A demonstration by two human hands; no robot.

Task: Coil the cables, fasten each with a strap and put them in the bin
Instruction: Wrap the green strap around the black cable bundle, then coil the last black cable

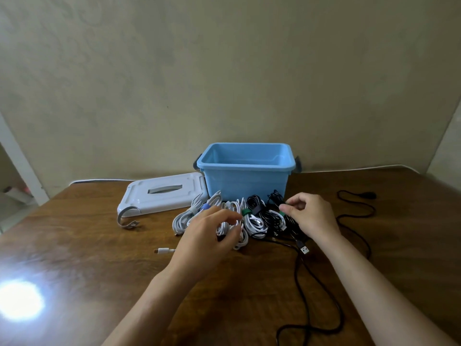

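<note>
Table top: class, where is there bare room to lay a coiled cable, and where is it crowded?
Bare wood lies on the table left of the left hand, below the white lid, and in the far right corner beyond the loose black cable. It is crowded before the blue bin, where the bundled cables lie.

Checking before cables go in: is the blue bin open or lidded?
Open. The blue bin shows its bare inside; its white lid lies flat on the table beside it.

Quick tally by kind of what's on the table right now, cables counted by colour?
Blue bin: 1
White lid: 1
Loose grey strap: 1
White cable bundles: about 4, partly hidden by the left hand
Black cable bundles: about 2
Loose black cable: 1
Total: about 10
</note>
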